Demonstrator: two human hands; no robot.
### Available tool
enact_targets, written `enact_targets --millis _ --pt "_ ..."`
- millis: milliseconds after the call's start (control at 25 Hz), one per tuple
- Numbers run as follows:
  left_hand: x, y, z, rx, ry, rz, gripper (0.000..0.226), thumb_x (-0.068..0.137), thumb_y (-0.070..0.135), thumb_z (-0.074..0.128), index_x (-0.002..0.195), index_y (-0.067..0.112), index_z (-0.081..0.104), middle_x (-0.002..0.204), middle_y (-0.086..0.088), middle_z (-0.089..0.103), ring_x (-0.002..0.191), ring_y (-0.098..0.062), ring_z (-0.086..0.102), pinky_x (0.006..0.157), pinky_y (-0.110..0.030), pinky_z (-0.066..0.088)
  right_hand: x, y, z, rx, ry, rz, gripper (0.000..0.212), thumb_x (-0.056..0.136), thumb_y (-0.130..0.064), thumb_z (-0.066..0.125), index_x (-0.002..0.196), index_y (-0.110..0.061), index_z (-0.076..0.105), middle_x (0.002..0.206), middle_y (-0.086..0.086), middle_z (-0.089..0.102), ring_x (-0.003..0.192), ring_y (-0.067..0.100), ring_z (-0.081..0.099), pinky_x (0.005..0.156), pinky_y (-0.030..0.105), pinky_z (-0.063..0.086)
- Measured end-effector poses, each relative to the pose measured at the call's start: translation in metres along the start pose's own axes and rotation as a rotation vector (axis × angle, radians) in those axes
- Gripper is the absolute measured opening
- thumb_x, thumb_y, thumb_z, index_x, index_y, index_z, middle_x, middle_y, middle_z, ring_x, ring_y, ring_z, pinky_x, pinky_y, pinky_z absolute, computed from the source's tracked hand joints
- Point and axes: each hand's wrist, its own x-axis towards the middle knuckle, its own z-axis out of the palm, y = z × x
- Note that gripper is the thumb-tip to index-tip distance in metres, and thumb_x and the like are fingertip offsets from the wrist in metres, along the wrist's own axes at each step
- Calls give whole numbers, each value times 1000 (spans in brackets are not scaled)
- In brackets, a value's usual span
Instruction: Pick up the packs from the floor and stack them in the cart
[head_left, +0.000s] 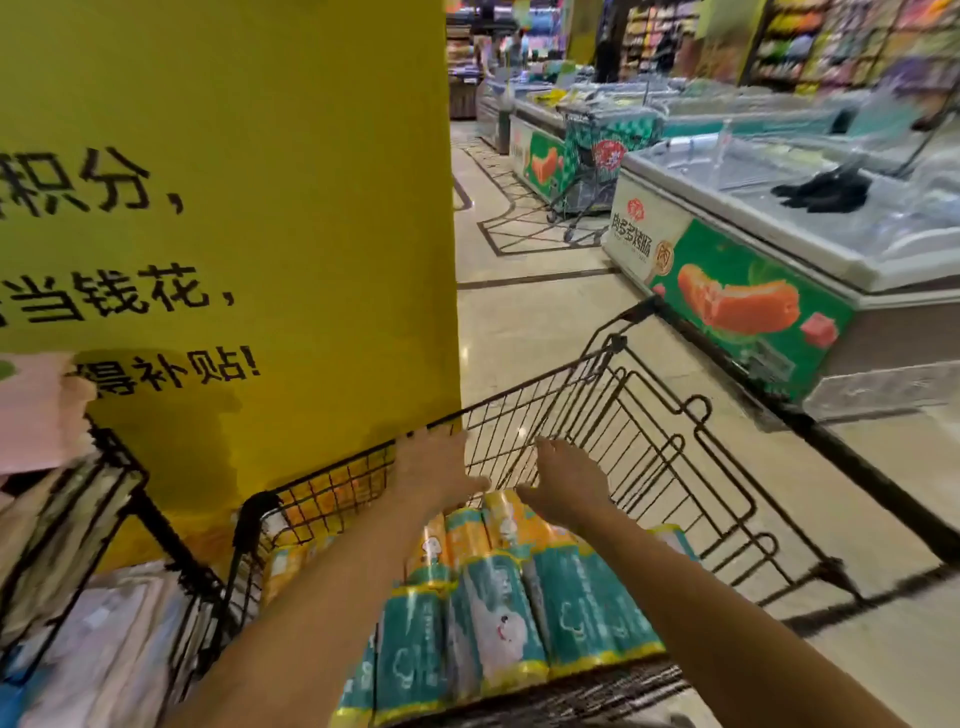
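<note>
Teal-and-yellow packs (493, 618) in wire cart (675, 467)

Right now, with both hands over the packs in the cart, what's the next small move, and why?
Probably press the top pack down and square it with the others. Both hands, left hand and right hand, are open at its far end and grip nothing, and the pack already lies on the stack inside the cart, slightly tilted.

Two hands (498, 480), two carts (649, 467), one yellow sign (234, 208).
</note>
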Motion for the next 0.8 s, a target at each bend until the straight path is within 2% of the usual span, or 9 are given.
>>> enact_targets --millis 80,200,400,480,640,800 --pt "-1 34 -12 52 41 96 84 79 74 48 145 27 31 146 -3 41 133 -27 38 107 -47 32 -21 30 -21 -19 60 48 64 88 -46 56 139 -14 34 137 11 44 123 30 46 95 40 43" --pt "-8 94 -27 6 64 286 80 81 70 48 146 26 30 151 -2 34 137 -27 32 112 -46 24 -67 82 -49 -84 127 176 64 90 -46 52 142 -14 32 138 11 42 123 31 45 96 38 41" --pt "-50 215 -51 29 178 747 80 82 70 46 147 27 29 153 -2 31 139 -26 29 113 -46 19 -170 152 -81 -131 278 547 60 90 -46 52 141 -18 35 141 7 42 124 28 44 99 39 40" --pt "-77 250 -54 31 194 894 79 84 69 45 148 26 26 154 -3 28 140 -27 28 114 -45 17 -218 163 -85 -118 324 709 61 91 -46 53 142 -18 34 143 7 42 125 28 44 100 39 40" --pt "-155 309 -44 16 173 1206 80 85 68 46 147 22 27 151 -5 34 136 -28 34 114 -43 23 -337 165 -81 -85 338 1040 65 93 -46 50 146 -18 26 147 7 36 127 29 43 98 38 42" --pt "-247 342 -19 26 99 1404 79 86 67 45 149 23 24 152 -3 31 136 -26 33 113 -40 22 -455 148 -58 -48 342 1317 66 91 -47 52 144 -17 28 142 8 41 122 29 47 95 38 45"
